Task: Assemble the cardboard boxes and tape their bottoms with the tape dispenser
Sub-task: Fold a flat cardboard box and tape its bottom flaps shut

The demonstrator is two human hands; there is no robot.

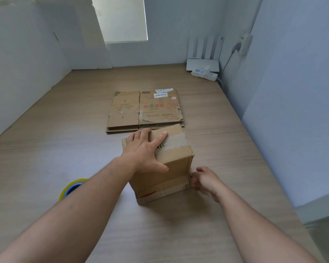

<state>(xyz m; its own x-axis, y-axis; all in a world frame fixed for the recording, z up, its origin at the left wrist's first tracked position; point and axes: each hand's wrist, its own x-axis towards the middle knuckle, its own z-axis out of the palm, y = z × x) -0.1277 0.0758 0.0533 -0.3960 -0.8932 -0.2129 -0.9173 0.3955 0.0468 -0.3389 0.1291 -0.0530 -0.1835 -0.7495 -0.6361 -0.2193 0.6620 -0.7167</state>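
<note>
Currently you are pressing your left hand (142,151) flat, fingers spread, on the top face of the box (176,168), which is standing assembled on the bench (65,149). Your right hand (205,180) is curling its fingers against the box's near right corner; I cannot tell whether it is pinching the edge.

The box is probably handling light and empty. It is stiff along the creases but worn, so grip at corners and edges, not mid-panel. The old tape strip across its top is looking slick.

The tape roll (72,187) is sitting left of the box, half hidden by your forearm. Beyond the box, the flat stack (144,111) is showing green and red Chinese print and a white barcode label, too small to read. A red stripe is running low on the box's near face.
</note>
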